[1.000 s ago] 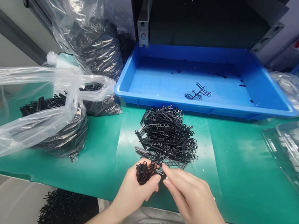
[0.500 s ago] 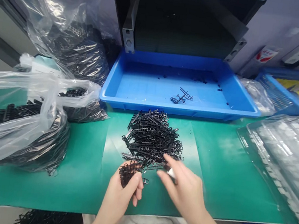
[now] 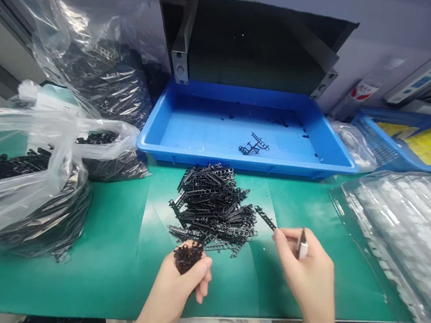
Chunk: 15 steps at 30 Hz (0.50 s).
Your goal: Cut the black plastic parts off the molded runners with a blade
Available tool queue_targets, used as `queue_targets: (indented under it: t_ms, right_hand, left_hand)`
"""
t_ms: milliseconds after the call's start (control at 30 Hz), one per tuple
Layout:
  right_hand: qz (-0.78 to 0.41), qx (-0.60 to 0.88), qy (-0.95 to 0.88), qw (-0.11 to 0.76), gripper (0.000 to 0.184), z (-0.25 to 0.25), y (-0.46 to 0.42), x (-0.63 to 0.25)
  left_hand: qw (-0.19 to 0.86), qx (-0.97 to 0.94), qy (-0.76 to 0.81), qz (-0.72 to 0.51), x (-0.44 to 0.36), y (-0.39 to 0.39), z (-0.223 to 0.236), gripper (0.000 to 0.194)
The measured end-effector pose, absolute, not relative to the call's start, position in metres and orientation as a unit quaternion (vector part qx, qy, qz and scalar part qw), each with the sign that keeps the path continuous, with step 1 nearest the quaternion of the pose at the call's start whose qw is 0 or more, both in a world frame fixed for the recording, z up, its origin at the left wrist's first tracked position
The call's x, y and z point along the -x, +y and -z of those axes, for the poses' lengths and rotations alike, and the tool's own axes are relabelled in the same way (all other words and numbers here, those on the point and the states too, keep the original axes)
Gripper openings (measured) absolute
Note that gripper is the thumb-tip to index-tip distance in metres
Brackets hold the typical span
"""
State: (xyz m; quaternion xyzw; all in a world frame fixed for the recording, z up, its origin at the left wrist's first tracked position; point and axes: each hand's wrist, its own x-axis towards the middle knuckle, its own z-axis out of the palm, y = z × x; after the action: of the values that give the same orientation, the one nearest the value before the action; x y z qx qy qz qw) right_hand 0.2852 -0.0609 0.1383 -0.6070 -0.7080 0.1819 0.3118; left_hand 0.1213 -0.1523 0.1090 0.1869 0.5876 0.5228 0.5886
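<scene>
My left hand (image 3: 186,279) is closed around a bunch of small black plastic parts (image 3: 187,257), near the front edge of the table. To the right, my right hand (image 3: 307,266) pinches the end of one thin black plastic strip (image 3: 265,218) with holes and a ring at its far tip. A small tool with a white body and dark tip (image 3: 303,245) also sits in the fingers of that hand; its kind I cannot make out. Between and beyond the hands lies a heap of black plastic strips (image 3: 215,204) on a pale sheet.
Behind the heap stands a blue tray (image 3: 247,164) with a few black pieces inside. Clear bags of black parts (image 3: 61,215) crowd the left. Stacked clear plastic trays (image 3: 401,223) lie right, below a blue basket (image 3: 386,144). A dark panel (image 3: 250,44) overhangs the tray.
My right hand has moved away from the heap to the right, with a black strip now in its fingers. My left hand keeps its bunch. The view has shifted slightly.
</scene>
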Motion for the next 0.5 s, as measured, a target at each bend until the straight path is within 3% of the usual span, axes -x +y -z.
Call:
queue_targets:
  t_ms: [100, 233, 400, 500]
  right_hand:
    - [-0.321, 0.591, -0.637, 0.376, 0.023, -0.15, -0.084, -0.272]
    - [-0.42, 0.52, -0.638, 0.382, 0.021, -0.139, -0.113, -0.252]
    - [-0.444, 0.416, -0.737, 0.294, 0.021, -0.121, -0.114, -0.253]
    - [-0.454, 0.38, -0.775, 0.22, 0.012, -0.124, -0.099, -0.261]
  left_hand:
    - [0.588, -0.187, 0.564, -0.549, -0.133, -0.143, -0.106, 0.015]
    - [0.574, -0.16, 0.524, -0.609, -0.144, -0.136, -0.112, 0.016]
    - [0.563, -0.131, 0.526, -0.624, -0.137, -0.14, -0.121, 0.012]
    - [0.54, -0.144, 0.545, -0.625, -0.129, -0.143, -0.12, 0.016]
